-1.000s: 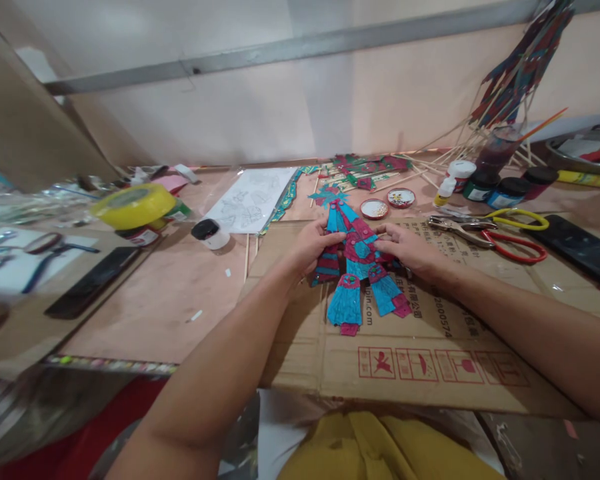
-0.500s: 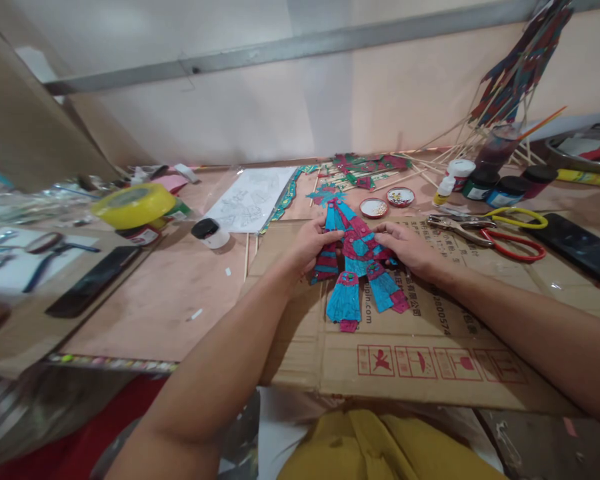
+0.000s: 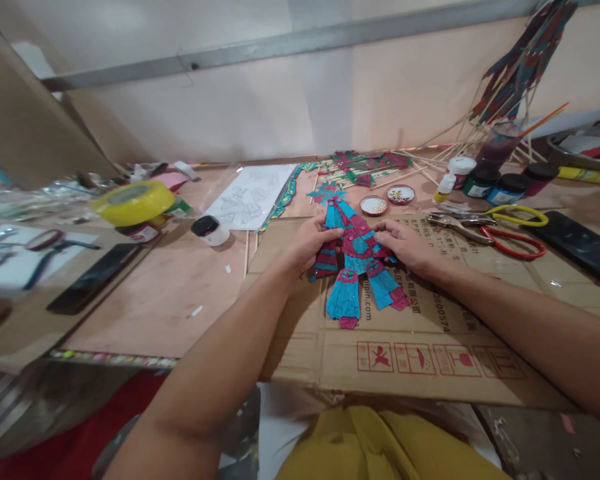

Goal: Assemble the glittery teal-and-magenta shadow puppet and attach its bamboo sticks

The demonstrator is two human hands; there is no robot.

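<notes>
Cut-out figure (image 3: 363, 252), blue and magenta, one; over printed cardboard (image 3: 300, 353).
Left hand (image 3: 310, 245): thumb and fingers pinched on one edge. Right hand (image 3: 405, 247): likewise, opposite edge. Pliers (image 3: 474, 233): near right hand, lying flat.

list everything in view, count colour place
figure: 1, blue and pink, centre
cardboard: 1, brown, beneath figure
sheet: 1, white, rear
sticks: many, pale, rear
lids: 2, red-rimmed, beyond figure
bottle: 1, white, right of lids
capped jars: 4, mixed, right
black-lidded jar: 1, whitish, centre-left
tools: uncounted, red and yellow handles, right
tape: 1, yellow, left
slabs: 2, black, both sides
left hand: 1, bare, on figure
right hand: 1, bare, on figure
</notes>
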